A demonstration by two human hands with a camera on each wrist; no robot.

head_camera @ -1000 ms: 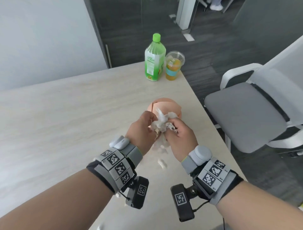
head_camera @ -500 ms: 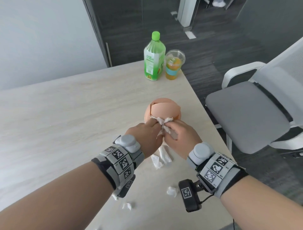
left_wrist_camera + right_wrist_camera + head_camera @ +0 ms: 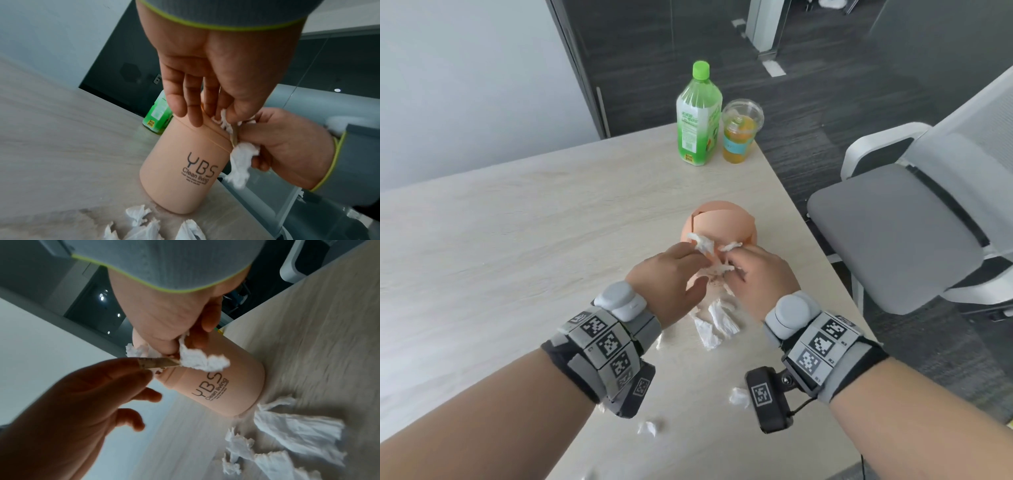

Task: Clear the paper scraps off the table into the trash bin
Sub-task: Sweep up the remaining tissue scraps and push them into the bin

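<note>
A small peach trash bin (image 3: 719, 219) with a domed flap lid stands on the table near its right edge; it shows too in the wrist views (image 3: 180, 178) (image 3: 226, 386). Both hands are at its top. My left hand (image 3: 698, 253) lays its fingers over the lid and pinches a scrap (image 3: 156, 364) with the thumb. My right hand (image 3: 732, 260) grips a wad of white paper scraps (image 3: 240, 159) (image 3: 203, 360) against the lid's near side. More white scraps (image 3: 703, 245) stick up between the hands. Loose scraps (image 3: 715, 322) (image 3: 298, 431) lie in front of the bin.
A green bottle (image 3: 697, 116) and a plastic cup of orange drink (image 3: 739, 133) stand at the table's far right corner. A grey office chair (image 3: 893, 233) sits just off the right edge. Small scraps (image 3: 738, 397) (image 3: 647, 428) lie near my wrists.
Both hands carried the bundle of scraps forward and down onto the bin's lid. Several scraps fell onto the table in front of the bin.
</note>
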